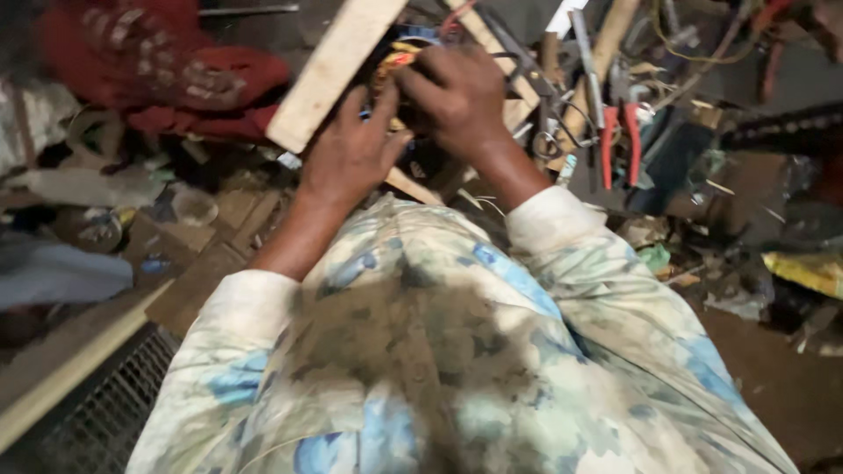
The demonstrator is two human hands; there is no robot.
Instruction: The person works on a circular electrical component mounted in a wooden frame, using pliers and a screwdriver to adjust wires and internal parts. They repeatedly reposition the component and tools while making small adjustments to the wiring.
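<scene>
Two hands: left hand (351,154), right hand (457,96) grip closed around one wire coil (397,61); one pale wooden plank (334,66) at 11 o'clock, one red-handled pliers (619,140) at 3 o'clock.

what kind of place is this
Most likely a cluttered repair workshop or workbench. Red-handled pliers and other metal hand tools lie among wires and scrap, a wooden plank leans across the pile, and the left hand and right hand work on a small wired part.
</scene>
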